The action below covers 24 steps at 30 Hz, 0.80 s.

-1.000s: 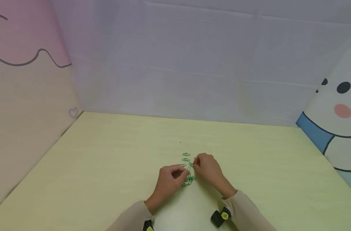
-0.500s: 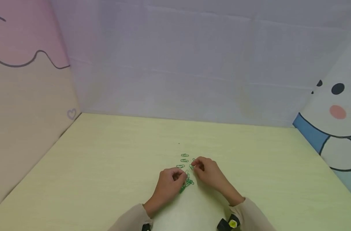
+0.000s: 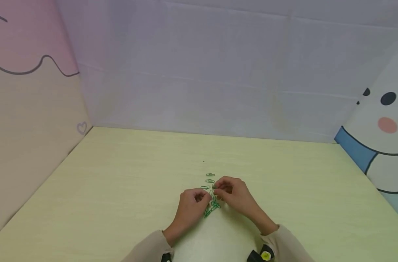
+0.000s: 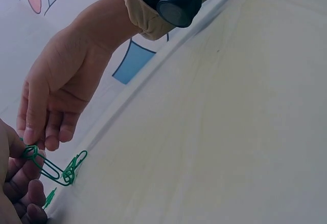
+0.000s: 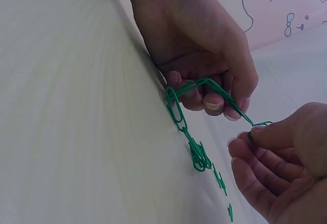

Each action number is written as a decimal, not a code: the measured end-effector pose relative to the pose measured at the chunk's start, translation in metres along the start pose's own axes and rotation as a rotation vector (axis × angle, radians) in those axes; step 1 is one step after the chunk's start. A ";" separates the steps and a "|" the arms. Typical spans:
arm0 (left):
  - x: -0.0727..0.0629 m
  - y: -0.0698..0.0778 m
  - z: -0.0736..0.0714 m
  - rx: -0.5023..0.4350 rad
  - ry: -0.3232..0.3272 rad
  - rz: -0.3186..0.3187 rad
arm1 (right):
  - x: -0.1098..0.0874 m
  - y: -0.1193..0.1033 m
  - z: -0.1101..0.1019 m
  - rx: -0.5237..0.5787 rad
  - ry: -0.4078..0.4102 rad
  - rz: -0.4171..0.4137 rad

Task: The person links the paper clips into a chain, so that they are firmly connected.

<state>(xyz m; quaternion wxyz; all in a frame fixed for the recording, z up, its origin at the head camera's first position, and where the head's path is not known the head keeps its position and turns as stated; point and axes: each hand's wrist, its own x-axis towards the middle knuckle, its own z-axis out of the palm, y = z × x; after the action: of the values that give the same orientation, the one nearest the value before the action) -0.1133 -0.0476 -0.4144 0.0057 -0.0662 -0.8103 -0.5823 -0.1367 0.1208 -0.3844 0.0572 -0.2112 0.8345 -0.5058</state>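
Observation:
Beside a chain of green paper clips (image 3: 213,205), my left hand (image 3: 191,205) pinches one clip between thumb and fingertips. The right wrist view shows linked clips (image 5: 176,106) hanging by the left hand (image 5: 199,40), with more bunched lower down. My right hand (image 3: 236,193) is close on the right, its thumb and fingertips pinching a green clip. That clip's wire spans the small gap between both hands' fingertips, seen past the right hand (image 5: 286,168). From the left wrist, clips (image 4: 56,173) dangle between the left hand (image 4: 15,178) and the right hand (image 4: 66,81).
Just beyond the hands, loose green paper clips (image 3: 210,181) lie in a short column on the pale yellow table (image 3: 136,163). A white sheet (image 3: 199,72) stands behind, with printed panels at either side. Each wrist wears a black camera (image 3: 260,254).
My right hand has shifted slightly left, bringing its fingertips nearer the left hand and changing from reaching at the clips on the right. The left hand stays nearly in place.

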 end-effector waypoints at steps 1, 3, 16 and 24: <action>0.000 0.000 0.000 -0.004 0.002 0.000 | -0.001 -0.001 0.000 0.001 -0.003 -0.005; 0.000 0.001 0.000 -0.005 0.007 0.000 | 0.000 -0.002 0.000 -0.002 -0.006 -0.014; 0.002 -0.001 0.000 -0.041 0.011 -0.045 | 0.001 -0.002 0.004 -0.031 -0.003 -0.031; 0.002 -0.002 -0.001 -0.081 0.016 -0.057 | 0.000 0.001 0.006 -0.093 0.010 -0.056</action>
<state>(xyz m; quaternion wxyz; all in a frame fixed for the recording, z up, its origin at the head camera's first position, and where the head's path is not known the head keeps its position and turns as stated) -0.1158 -0.0487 -0.4161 -0.0072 -0.0386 -0.7874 -0.6151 -0.1355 0.1165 -0.3882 0.0289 -0.2340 0.8511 -0.4691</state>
